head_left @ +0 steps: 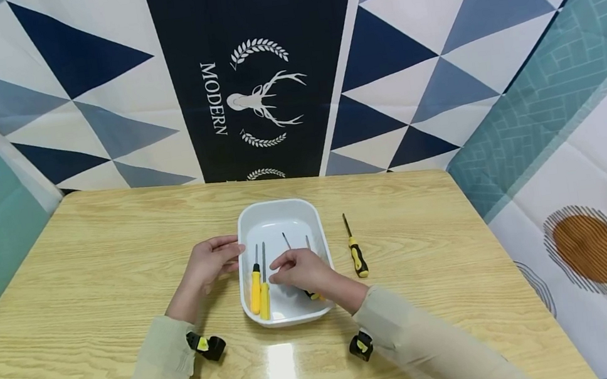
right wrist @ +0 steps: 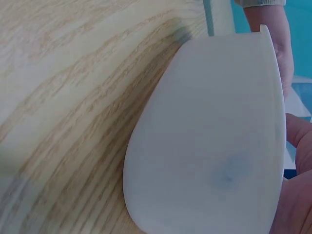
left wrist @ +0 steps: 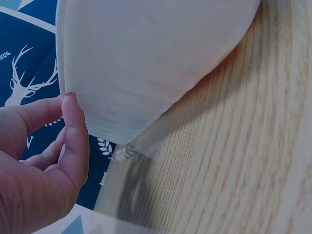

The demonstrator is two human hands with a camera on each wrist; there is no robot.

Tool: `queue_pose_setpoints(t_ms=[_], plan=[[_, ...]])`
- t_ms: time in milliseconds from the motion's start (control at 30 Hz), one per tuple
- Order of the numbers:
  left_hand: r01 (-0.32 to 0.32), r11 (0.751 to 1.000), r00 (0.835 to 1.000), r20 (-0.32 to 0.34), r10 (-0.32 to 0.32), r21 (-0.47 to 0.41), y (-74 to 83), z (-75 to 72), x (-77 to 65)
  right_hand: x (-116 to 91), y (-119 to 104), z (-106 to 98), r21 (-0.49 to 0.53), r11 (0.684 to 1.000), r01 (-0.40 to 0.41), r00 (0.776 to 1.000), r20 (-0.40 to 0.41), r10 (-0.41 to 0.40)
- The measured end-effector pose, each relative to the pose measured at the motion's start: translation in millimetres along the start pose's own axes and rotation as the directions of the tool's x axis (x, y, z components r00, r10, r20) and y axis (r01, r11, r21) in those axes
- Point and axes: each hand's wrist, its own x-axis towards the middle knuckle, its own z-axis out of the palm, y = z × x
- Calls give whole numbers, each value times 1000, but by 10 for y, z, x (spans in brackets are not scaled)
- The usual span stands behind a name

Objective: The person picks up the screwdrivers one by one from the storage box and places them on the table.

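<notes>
A white plastic tray (head_left: 291,320) stands on the table, holding several screwdrivers. My left hand (head_left: 212,264) pinches its left rim; in the left wrist view the fingertips (left wrist: 71,100) meet at that edge. Inside the tray's left half, a yellow screwdriver (head_left: 256,291) and another yellow screwdriver (head_left: 265,301) lie side by side. Reaching over the right wall, my right hand (head_left: 304,270) hovers within the tray, thumb and forefinger apart with nothing visible between them. Beneath it, two more screwdrivers are partly hidden, their shafts pointing away. The right wrist view mostly shows the tray's outer wall (right wrist: 209,126).
A yellow-and-black screwdriver (head_left: 357,255) lies on the wooden table (head_left: 413,252) to the right of the tray, tip pointing away. Patterned cloth (head_left: 255,31) hangs behind the table's far edge. More cloth hangs at both sides.
</notes>
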Motion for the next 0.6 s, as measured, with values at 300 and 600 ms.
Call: queue_pose_setpoints(t_ms=[300, 600], plan=[[-10, 1000, 1000, 1, 10, -14, 5, -6, -11, -11, -41, 45, 50, 995, -90, 996, 0, 91], [-3, 1000, 1000, 0, 3, -7, 8, 0, -19, -5, -46, 84, 104, 985, -140, 990, -7, 142]])
